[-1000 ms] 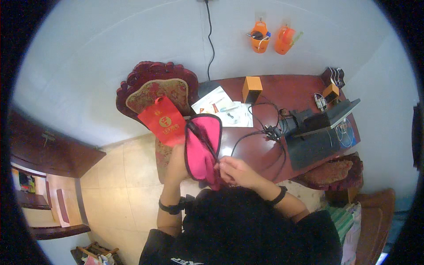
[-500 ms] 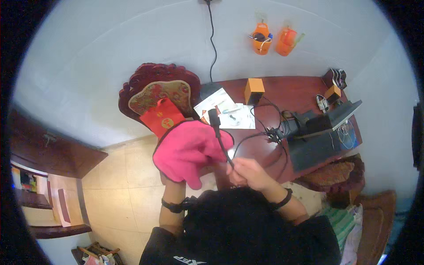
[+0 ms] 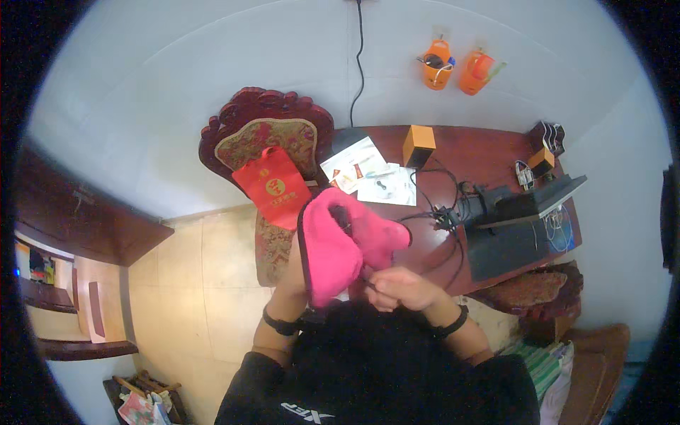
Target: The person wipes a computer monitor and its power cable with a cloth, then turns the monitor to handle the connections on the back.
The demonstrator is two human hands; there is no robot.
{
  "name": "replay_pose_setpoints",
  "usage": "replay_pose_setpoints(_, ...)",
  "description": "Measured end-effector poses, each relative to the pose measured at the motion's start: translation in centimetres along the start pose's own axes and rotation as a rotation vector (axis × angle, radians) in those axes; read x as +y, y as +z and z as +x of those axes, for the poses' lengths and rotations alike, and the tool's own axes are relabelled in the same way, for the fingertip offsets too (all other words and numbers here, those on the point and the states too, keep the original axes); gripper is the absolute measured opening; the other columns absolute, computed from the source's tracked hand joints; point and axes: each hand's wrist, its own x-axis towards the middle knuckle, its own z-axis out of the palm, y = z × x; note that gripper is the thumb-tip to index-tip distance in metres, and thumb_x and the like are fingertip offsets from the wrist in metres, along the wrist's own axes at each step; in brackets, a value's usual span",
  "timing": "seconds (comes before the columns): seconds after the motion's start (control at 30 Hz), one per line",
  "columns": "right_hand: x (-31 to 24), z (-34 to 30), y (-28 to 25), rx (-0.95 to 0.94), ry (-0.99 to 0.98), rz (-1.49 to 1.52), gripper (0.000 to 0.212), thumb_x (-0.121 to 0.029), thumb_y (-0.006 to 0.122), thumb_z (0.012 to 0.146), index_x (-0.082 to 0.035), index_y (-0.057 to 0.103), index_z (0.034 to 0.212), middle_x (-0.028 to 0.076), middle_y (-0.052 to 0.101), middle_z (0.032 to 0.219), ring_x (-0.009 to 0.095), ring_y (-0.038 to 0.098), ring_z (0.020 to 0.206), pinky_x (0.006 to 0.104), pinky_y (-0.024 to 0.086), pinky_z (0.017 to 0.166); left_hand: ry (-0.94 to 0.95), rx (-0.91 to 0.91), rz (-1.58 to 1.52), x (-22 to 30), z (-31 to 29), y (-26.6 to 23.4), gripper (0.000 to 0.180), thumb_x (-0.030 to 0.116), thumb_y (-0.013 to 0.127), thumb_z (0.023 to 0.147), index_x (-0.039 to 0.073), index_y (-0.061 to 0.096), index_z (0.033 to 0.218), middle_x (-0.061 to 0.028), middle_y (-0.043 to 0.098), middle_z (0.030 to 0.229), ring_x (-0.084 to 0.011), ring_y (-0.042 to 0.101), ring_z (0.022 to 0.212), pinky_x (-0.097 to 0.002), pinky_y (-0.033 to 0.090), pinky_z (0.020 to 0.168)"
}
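Note:
A bright pink cloth (image 3: 329, 251) with a dark edging covers my left hand (image 3: 299, 273), so its fingers are hidden. The cloth is bunched and folded over in that hand's grip. My right hand (image 3: 404, 289), just to the right of it, is closed in a pinch on a thin black cable (image 3: 370, 285). The cable runs into the underside of the cloth, and its plug end is out of sight in the folds. A dark patch shows in the upper fold; I cannot tell what it is.
Ahead stands a dark red desk (image 3: 482, 152) with papers (image 3: 386, 185), an orange-faced speaker (image 3: 419, 145), a monitor (image 3: 531, 202) and tangled black cables (image 3: 446, 216). A red bag (image 3: 276, 188) rests on the carved chair (image 3: 265, 134) at left. Orange holders (image 3: 437, 71) hang on the wall.
The pink cloth has been folded round the cable's plug end, which stood bare above it before. My right hand still pinches the cable. The view has shifted slightly.

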Motion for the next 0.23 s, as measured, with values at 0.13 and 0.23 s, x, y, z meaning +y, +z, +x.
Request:
replay_pose_setpoints(0.13,0.2,0.4,0.2,0.048,0.021,-0.038,0.034,-0.033,0.039,0.102,-0.004,0.053,0.093,-0.005,0.034,0.059,0.007,0.031,0.050,0.0233,0.027,0.047,0.612,-0.165,0.754,0.2,-0.3,1.9,0.050,0.016,0.070,0.081,0.004,0.051,0.125,-0.0075,0.060,0.114,-0.0188,0.058,0.101,-0.0344,0.048,0.088)
replay_pose_setpoints(0.23,0.5,0.8,0.6,0.010,0.067,-0.144,0.035,-0.035,0.039,0.102,-0.005,0.054,0.092,-0.006,0.035,0.060,0.007,0.032,0.051,0.0226,0.027,0.047,0.406,0.182,0.831,-0.5,-0.4,2.8,0.059,0.021,0.075,0.077,0.003,0.050,0.127,-0.0081,0.061,0.113,-0.0193,0.059,0.100,-0.0350,0.049,0.088)
